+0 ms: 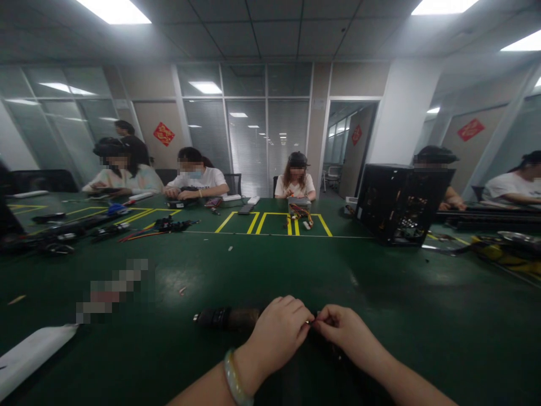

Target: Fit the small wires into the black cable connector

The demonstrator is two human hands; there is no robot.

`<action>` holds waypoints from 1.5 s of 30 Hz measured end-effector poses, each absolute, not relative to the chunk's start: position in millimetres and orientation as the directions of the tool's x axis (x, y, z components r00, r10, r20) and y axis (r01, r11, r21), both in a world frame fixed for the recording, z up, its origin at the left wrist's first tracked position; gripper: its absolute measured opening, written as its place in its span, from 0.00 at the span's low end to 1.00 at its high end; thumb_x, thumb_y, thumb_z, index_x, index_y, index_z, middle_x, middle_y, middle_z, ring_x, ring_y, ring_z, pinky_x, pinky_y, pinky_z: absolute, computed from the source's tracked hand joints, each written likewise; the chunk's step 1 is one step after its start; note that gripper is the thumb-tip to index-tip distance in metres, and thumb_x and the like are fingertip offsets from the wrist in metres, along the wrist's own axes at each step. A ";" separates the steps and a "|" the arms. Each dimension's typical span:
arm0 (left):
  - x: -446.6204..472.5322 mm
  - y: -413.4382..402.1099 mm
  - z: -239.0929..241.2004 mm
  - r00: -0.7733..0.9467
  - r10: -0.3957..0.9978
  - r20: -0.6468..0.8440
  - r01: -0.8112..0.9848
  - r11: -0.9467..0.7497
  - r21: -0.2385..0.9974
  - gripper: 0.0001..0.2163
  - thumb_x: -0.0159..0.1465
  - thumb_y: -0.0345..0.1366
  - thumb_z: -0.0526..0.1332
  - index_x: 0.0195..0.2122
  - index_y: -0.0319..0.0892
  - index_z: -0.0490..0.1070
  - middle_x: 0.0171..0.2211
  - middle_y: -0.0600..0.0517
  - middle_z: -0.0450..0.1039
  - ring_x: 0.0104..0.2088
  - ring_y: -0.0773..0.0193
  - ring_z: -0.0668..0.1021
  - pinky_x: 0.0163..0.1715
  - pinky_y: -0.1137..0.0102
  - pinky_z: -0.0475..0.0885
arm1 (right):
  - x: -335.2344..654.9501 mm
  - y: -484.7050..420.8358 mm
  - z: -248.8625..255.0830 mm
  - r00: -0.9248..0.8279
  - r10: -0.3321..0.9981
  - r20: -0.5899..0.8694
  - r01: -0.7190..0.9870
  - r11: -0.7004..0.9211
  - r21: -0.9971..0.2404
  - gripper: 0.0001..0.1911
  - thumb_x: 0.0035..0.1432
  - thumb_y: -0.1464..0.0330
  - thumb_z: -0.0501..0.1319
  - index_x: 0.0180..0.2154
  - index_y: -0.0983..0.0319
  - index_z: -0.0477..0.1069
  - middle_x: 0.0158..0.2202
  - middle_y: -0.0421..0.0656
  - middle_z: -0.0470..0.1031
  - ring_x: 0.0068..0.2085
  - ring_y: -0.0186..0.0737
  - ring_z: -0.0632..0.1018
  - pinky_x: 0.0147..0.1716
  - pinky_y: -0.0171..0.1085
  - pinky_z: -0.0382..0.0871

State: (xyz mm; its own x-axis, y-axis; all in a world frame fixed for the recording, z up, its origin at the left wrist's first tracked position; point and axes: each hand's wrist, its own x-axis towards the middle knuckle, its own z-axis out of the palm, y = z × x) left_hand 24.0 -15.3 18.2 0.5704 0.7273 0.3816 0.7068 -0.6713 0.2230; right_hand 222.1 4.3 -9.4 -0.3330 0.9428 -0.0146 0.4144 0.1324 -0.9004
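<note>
My left hand (279, 330), with a pale bangle (233, 376) on its wrist, lies across a dark cylindrical tool (239, 318) that looks like an electric screwdriver. The tool rests on the green table with its silver tip pointing left; its right part is hidden under the hand. Close against the left fingertips, my right hand (344, 330) is closed in a pinch. Between the two sets of fingertips shows a tiny shiny piece (310, 321), too small to name. Both hands have their fingers bent and pressed together.
The green table (253, 265) carries yellow tape lines. A black computer case (399, 203) stands at the right, near black-and-yellow gear (507, 248). Cables (169, 224) and dark parts lie at the left. A long white object (36, 358) is at lower left. Several people sit opposite.
</note>
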 end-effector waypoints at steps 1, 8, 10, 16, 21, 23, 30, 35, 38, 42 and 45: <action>24.1 -16.3 19.1 0.568 0.732 0.375 0.707 -0.668 0.231 0.05 0.65 0.30 0.60 0.40 0.44 0.71 0.38 0.53 0.73 0.41 0.60 0.72 0.43 0.65 0.66 | 222.1 4.7 -10.2 -0.331 0.944 -0.012 0.412 0.133 -0.901 0.08 0.56 0.65 0.62 0.30 0.64 0.72 0.23 0.36 0.70 0.23 0.31 0.69 0.22 0.29 0.59; 24.9 -22.3 20.2 0.486 0.805 0.340 0.746 -0.585 0.320 0.07 0.63 0.31 0.62 0.42 0.45 0.69 0.39 0.53 0.72 0.41 0.59 0.72 0.43 0.65 0.66 | 222.9 5.6 -13.8 -0.333 0.943 0.004 0.392 0.142 -0.909 0.07 0.55 0.65 0.64 0.30 0.63 0.73 0.24 0.37 0.72 0.24 0.31 0.70 0.22 0.28 0.59; 25.1 -22.6 20.0 0.486 0.807 0.334 0.746 -0.583 0.322 0.07 0.62 0.31 0.61 0.42 0.44 0.69 0.39 0.52 0.72 0.41 0.59 0.72 0.44 0.65 0.66 | 223.0 5.1 -12.3 -0.331 0.943 -0.006 0.399 0.134 -0.907 0.07 0.55 0.65 0.63 0.30 0.63 0.73 0.23 0.36 0.71 0.23 0.31 0.69 0.20 0.28 0.58; 24.8 -20.2 18.0 0.488 0.805 0.339 0.746 -0.586 0.316 0.08 0.61 0.28 0.59 0.40 0.44 0.68 0.42 0.52 0.72 0.43 0.58 0.72 0.47 0.63 0.66 | 222.8 3.5 -9.1 -0.327 0.945 0.022 0.370 0.150 -0.917 0.06 0.55 0.67 0.64 0.30 0.64 0.74 0.25 0.37 0.73 0.25 0.31 0.70 0.22 0.28 0.60; 24.3 -17.8 15.7 0.511 0.786 0.348 0.730 -0.610 0.308 0.06 0.64 0.29 0.58 0.41 0.45 0.70 0.41 0.53 0.72 0.43 0.59 0.72 0.46 0.64 0.66 | 223.8 3.7 -10.1 -0.324 0.946 0.010 0.390 0.143 -0.910 0.06 0.55 0.67 0.64 0.32 0.64 0.75 0.26 0.38 0.74 0.25 0.31 0.71 0.22 0.27 0.60; 24.4 -18.0 15.7 0.519 0.779 0.350 0.726 -0.619 0.300 0.06 0.64 0.29 0.58 0.41 0.45 0.70 0.41 0.53 0.73 0.43 0.60 0.72 0.46 0.64 0.67 | 224.1 3.7 -10.3 -0.326 0.945 -0.006 0.384 0.127 -0.915 0.07 0.56 0.66 0.64 0.33 0.64 0.75 0.26 0.38 0.74 0.25 0.31 0.71 0.22 0.27 0.61; 25.2 -21.8 17.2 0.470 0.806 0.359 0.754 -0.578 0.312 0.09 0.61 0.27 0.58 0.42 0.44 0.69 0.42 0.51 0.72 0.43 0.59 0.73 0.47 0.63 0.67 | 223.1 2.6 -10.0 -0.334 0.942 0.011 0.361 0.139 -0.922 0.07 0.55 0.66 0.64 0.32 0.64 0.74 0.26 0.38 0.73 0.25 0.31 0.70 0.22 0.27 0.60; 26.0 -22.4 19.6 0.491 0.803 0.339 0.751 -0.587 0.302 0.06 0.62 0.28 0.58 0.40 0.44 0.69 0.43 0.52 0.72 0.44 0.58 0.72 0.48 0.63 0.66 | 223.5 4.6 -11.8 -0.336 0.942 0.003 0.385 0.140 -0.912 0.07 0.55 0.66 0.64 0.31 0.63 0.74 0.25 0.37 0.73 0.25 0.31 0.70 0.23 0.28 0.60; 26.3 -22.0 19.7 0.494 0.800 0.341 0.747 -0.591 0.304 0.07 0.63 0.28 0.58 0.40 0.44 0.69 0.43 0.51 0.73 0.44 0.58 0.73 0.48 0.63 0.67 | 223.9 5.7 -12.5 -0.337 0.942 -0.003 0.394 0.138 -0.909 0.07 0.55 0.65 0.64 0.31 0.63 0.74 0.24 0.36 0.71 0.24 0.31 0.70 0.21 0.28 0.58; 26.0 -22.3 18.2 0.486 0.805 0.340 0.751 -0.584 0.308 0.06 0.63 0.29 0.58 0.40 0.44 0.70 0.41 0.51 0.73 0.43 0.58 0.73 0.47 0.63 0.67 | 223.4 4.6 -9.8 -0.348 0.937 -0.015 0.379 0.126 -0.917 0.08 0.56 0.64 0.63 0.31 0.63 0.73 0.24 0.36 0.71 0.23 0.31 0.69 0.21 0.28 0.59; 26.2 -23.1 17.6 0.475 0.811 0.341 0.756 -0.574 0.313 0.05 0.63 0.31 0.59 0.40 0.44 0.70 0.40 0.51 0.74 0.42 0.58 0.74 0.46 0.62 0.68 | 222.6 3.7 -7.4 -0.348 0.938 -0.009 0.369 0.128 -0.921 0.07 0.56 0.66 0.63 0.30 0.64 0.73 0.24 0.37 0.71 0.25 0.32 0.70 0.23 0.29 0.59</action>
State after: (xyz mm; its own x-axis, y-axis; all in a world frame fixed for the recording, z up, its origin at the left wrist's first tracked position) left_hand 26.2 -23.1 17.6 0.4752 0.8112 0.3408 0.7565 -0.5745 0.3126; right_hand 222.6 3.7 -7.4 -0.3478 0.9375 -0.0090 0.3691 0.1281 -0.9205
